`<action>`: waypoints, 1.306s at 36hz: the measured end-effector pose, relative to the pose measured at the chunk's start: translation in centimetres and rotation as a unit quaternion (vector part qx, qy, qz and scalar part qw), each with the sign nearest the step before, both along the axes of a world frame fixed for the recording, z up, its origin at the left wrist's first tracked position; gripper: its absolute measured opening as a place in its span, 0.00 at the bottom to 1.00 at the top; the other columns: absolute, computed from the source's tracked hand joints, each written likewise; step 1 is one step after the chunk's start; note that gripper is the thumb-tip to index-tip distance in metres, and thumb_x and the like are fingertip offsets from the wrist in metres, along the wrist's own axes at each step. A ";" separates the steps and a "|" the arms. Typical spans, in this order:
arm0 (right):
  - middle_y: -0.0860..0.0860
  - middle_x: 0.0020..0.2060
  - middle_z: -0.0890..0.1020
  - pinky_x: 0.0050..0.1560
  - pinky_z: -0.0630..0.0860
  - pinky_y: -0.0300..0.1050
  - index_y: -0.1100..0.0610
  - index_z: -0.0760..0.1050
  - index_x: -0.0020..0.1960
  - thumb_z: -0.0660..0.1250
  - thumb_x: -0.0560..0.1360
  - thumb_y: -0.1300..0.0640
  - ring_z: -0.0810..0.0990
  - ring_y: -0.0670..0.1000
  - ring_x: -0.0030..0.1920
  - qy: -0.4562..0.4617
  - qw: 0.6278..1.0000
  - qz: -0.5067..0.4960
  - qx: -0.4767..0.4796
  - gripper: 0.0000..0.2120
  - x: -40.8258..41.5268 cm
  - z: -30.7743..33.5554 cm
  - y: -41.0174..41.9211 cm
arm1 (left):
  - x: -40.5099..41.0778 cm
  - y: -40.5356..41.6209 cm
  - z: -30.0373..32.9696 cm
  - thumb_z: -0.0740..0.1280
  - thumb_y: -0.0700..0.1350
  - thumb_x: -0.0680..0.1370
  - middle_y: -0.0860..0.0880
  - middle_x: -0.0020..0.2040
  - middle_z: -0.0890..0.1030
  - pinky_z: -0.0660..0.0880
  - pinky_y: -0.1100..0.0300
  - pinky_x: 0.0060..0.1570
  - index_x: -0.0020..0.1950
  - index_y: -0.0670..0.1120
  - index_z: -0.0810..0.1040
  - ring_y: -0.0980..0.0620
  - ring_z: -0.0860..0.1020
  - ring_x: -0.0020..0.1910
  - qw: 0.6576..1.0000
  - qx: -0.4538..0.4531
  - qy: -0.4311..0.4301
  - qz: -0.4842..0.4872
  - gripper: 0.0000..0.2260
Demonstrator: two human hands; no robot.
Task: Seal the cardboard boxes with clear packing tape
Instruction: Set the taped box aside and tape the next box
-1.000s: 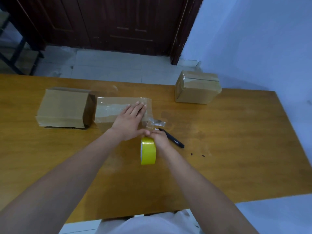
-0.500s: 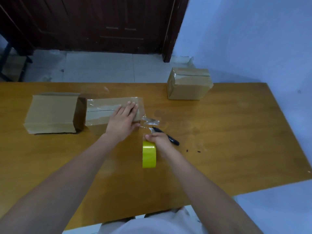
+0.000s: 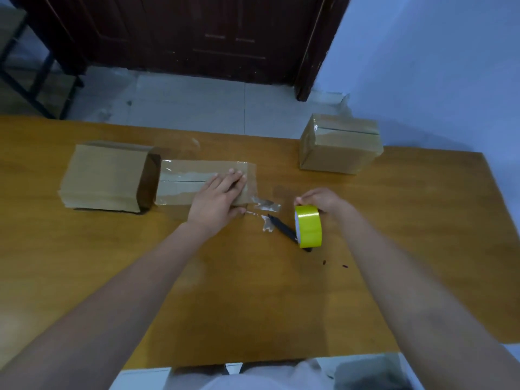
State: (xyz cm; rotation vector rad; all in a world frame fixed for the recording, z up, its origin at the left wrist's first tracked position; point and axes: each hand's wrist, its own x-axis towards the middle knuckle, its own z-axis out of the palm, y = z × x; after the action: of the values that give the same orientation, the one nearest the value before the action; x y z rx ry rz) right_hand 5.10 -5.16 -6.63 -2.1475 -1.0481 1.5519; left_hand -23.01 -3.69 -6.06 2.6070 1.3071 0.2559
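A flat cardboard box (image 3: 185, 181) with clear tape over its top seam lies in the middle of the wooden table (image 3: 253, 291). My left hand (image 3: 218, 199) rests flat on the box's right end, fingers spread. My right hand (image 3: 320, 199) grips a yellow roll of packing tape (image 3: 308, 226) held upright, to the right of the box. A loose crumpled strip of clear tape (image 3: 263, 209) lies on the table between the box and the roll. A second box (image 3: 104, 178) lies against the first on the left. A third, taped box (image 3: 339, 143) stands at the back right.
A dark cutter or pen (image 3: 282, 228) lies on the table just left of the tape roll, partly behind it. The table's right edge meets a blue wall (image 3: 436, 66). Beyond the far edge are floor tiles and a dark door (image 3: 197, 32).
My right hand has carried the tape roll to the right, away from the box, past the dark cutter. My left hand stays pressed on the box's right end.
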 end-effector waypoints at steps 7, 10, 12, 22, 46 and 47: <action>0.50 0.33 0.79 0.39 0.71 0.40 0.64 0.81 0.50 0.71 0.74 0.59 0.75 0.48 0.35 -0.087 0.978 0.177 -0.070 0.10 1.4 -1.3 2.2 | -0.1 0.0 -0.6 0.75 0.53 0.69 0.45 0.68 0.73 0.63 0.49 0.69 0.70 0.42 0.71 0.44 0.70 0.68 0.998 0.065 -0.009 -0.007 0.33; 0.53 0.35 0.79 0.36 0.72 0.39 0.58 0.80 0.43 0.71 0.74 0.59 0.76 0.50 0.37 -0.093 0.974 0.197 -0.053 0.03 1.3 -1.8 2.4 | -0.1 0.1 -0.8 0.76 0.53 0.68 0.45 0.66 0.75 0.67 0.48 0.66 0.68 0.42 0.73 0.45 0.73 0.66 0.996 0.090 -0.025 -0.006 0.33; 0.57 0.39 0.80 0.43 0.75 0.44 0.55 0.79 0.40 0.70 0.74 0.60 0.78 0.53 0.42 -0.090 0.969 0.229 -0.035 0.05 1.4 -2.2 2.7 | -0.1 0.1 -0.9 0.76 0.54 0.68 0.45 0.67 0.75 0.66 0.50 0.67 0.68 0.42 0.73 0.46 0.72 0.67 0.995 0.099 -0.030 -0.003 0.33; 0.49 0.38 0.82 0.43 0.71 0.40 0.60 0.84 0.45 0.72 0.72 0.60 0.77 0.46 0.41 -0.125 0.915 0.384 0.008 0.04 2.6 -2.3 4.6 | 0.1 -0.1 -0.7 0.77 0.54 0.67 0.46 0.66 0.75 0.65 0.49 0.67 0.69 0.43 0.73 0.46 0.72 0.67 0.995 0.094 -0.040 0.011 0.34; 0.50 0.39 0.82 0.36 0.70 0.39 0.64 0.81 0.46 0.71 0.73 0.56 0.77 0.48 0.41 -0.187 0.837 0.513 -0.030 0.10 -0.3 -1.6 6.6 | 0.1 0.0 -0.8 0.77 0.52 0.66 0.46 0.67 0.74 0.56 0.54 0.69 0.69 0.43 0.72 0.48 0.66 0.68 0.995 0.072 -0.070 0.019 0.34; 0.52 0.41 0.83 0.39 0.70 0.41 0.63 0.81 0.46 0.72 0.72 0.56 0.77 0.50 0.42 -0.186 0.832 0.521 -0.022 0.09 -0.5 -1.7 6.6 | 0.1 0.1 -0.8 0.77 0.52 0.66 0.46 0.67 0.75 0.56 0.54 0.69 0.69 0.43 0.72 0.49 0.65 0.68 0.994 0.074 -0.074 0.019 0.34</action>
State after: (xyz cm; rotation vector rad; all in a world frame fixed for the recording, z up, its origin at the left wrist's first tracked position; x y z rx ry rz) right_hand 4.59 1.46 -8.33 -2.0029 -2.6498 1.4742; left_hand -22.89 -3.64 -6.89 2.6243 1.3356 0.5603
